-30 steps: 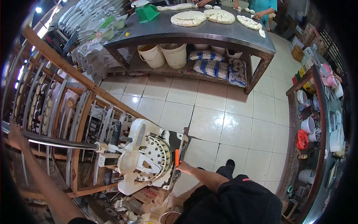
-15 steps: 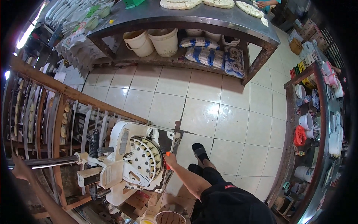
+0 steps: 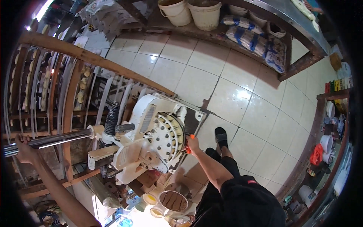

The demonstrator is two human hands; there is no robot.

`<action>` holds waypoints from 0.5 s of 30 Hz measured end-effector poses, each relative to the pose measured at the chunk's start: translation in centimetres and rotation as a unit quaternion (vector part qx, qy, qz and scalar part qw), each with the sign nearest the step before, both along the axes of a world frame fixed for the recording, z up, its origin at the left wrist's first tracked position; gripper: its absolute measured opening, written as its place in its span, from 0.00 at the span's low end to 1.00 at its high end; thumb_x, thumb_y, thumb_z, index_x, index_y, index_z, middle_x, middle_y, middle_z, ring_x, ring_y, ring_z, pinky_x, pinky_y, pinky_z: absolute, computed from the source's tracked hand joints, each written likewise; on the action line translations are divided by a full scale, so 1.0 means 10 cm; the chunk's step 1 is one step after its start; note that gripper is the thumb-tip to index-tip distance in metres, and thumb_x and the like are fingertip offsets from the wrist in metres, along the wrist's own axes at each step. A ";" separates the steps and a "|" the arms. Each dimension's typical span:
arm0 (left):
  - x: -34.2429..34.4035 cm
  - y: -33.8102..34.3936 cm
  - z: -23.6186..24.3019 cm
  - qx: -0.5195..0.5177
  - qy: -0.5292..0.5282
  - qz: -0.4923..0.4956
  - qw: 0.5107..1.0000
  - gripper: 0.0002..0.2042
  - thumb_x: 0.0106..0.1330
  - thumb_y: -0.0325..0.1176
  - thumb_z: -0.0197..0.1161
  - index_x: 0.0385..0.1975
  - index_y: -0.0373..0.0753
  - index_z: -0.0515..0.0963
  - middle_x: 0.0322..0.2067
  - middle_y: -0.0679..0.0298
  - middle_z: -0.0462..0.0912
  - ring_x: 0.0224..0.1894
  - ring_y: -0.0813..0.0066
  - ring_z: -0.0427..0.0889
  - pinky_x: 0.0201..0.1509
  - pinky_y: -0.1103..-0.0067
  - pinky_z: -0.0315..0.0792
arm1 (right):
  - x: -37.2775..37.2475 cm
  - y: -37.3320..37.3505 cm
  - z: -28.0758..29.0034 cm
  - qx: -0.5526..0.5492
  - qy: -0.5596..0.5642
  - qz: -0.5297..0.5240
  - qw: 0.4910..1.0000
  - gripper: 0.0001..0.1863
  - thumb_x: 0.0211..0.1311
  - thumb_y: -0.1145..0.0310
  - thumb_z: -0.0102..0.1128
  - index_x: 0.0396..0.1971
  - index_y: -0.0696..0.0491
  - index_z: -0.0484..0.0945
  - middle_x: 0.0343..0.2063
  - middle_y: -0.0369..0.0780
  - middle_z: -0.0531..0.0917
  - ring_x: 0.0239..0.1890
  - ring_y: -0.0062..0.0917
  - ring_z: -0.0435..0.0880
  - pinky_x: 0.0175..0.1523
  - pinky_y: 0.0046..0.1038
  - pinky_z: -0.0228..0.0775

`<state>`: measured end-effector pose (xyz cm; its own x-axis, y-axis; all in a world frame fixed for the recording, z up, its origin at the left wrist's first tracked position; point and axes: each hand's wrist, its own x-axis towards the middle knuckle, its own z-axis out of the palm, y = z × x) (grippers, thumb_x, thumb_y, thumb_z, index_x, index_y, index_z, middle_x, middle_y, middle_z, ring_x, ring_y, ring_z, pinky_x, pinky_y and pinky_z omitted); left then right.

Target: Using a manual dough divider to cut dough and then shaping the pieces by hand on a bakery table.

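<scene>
My left hand [image 3: 25, 148] is closed round a long steel bar [image 3: 62, 136] at the left. The bar joins a white metal machine [image 3: 134, 153] with black springs and a round, studded head [image 3: 166, 138]. My right hand [image 3: 192, 144] grips an orange handle [image 3: 189, 149] at the machine's right side, beside that head. Both forearms reach up from the lower part of the view.
A wooden rack [image 3: 64, 49] holds trays of dough pieces at left. A steel table [image 3: 306, 30] has buckets [image 3: 202, 15] and sacks [image 3: 245, 39] underneath. Shelving [image 3: 328, 95] runs along the right. A round container [image 3: 174, 200] and cardboard lie below the machine; tiled floor [image 3: 257, 125] lies between.
The view has turned and tilted down, moving most of the table top out of frame and showing more below the machine. My feet have shifted. Both hands remain on the bar and handle.
</scene>
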<state>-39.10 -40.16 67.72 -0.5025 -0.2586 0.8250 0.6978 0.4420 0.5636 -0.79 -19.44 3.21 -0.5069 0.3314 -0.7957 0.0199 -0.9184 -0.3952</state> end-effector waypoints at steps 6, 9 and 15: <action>0.41 0.41 -0.14 0.010 0.014 0.005 1.000 0.10 0.68 0.23 0.58 0.23 0.32 0.70 0.22 0.62 0.71 0.22 0.73 0.68 0.26 0.74 0.66 | 0.00 0.02 0.04 0.034 -0.091 0.045 0.994 0.13 0.65 0.65 0.53 0.21 0.54 0.71 0.12 0.35 0.69 0.10 0.22 0.66 0.13 0.29 0.58; 0.61 0.61 -0.16 0.018 -0.012 -0.041 0.999 0.10 0.72 0.26 0.52 0.26 0.34 0.69 0.20 0.66 0.65 0.22 0.74 0.64 0.29 0.74 0.63 | -0.02 0.02 0.11 0.043 -0.090 0.060 0.993 0.14 0.66 0.65 0.52 0.21 0.54 0.70 0.12 0.35 0.69 0.10 0.22 0.66 0.13 0.29 0.58; 0.62 0.64 -0.25 0.039 -0.073 -0.045 0.996 0.14 0.75 0.28 0.44 0.22 0.41 0.59 0.21 0.67 0.59 0.24 0.74 0.60 0.30 0.75 0.61 | -0.02 0.04 0.04 0.020 -0.069 0.057 0.996 0.14 0.66 0.66 0.54 0.21 0.57 0.71 0.11 0.37 0.70 0.08 0.24 0.67 0.12 0.30 0.58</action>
